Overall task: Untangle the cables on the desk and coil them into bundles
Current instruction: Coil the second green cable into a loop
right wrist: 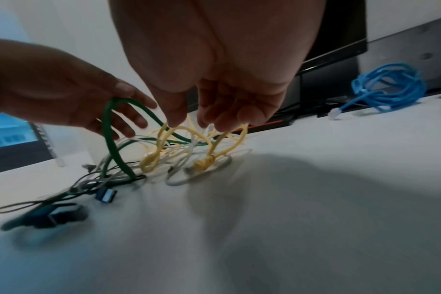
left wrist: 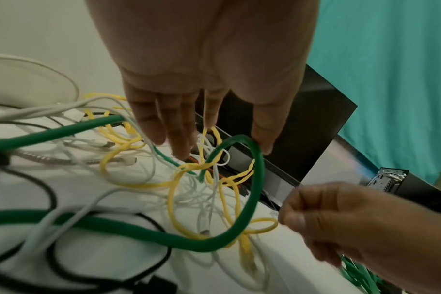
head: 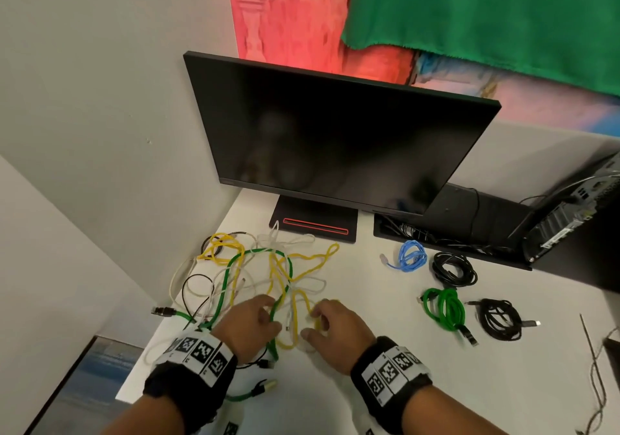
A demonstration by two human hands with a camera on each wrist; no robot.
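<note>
Working through the tangle (head: 255, 280) at the desk's (head: 385, 350) left front: the left hand (head: 250, 325) is hooking a green cable (left wrist: 252, 199) loop up on loosely spread fingers, probably to open a gap, while the right hand (head: 330, 329) is pinching a yellow cable (right wrist: 161, 147) to thread it free. Four finished bundles (head: 444, 307) are sitting well right, out of the way.

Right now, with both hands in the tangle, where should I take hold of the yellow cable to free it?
Grip the yellow cable just behind its plug end, coming from above on the near side. That end lies loose at the tangle's near edge, under the right hand, so it can probably be threaded back out.
</note>
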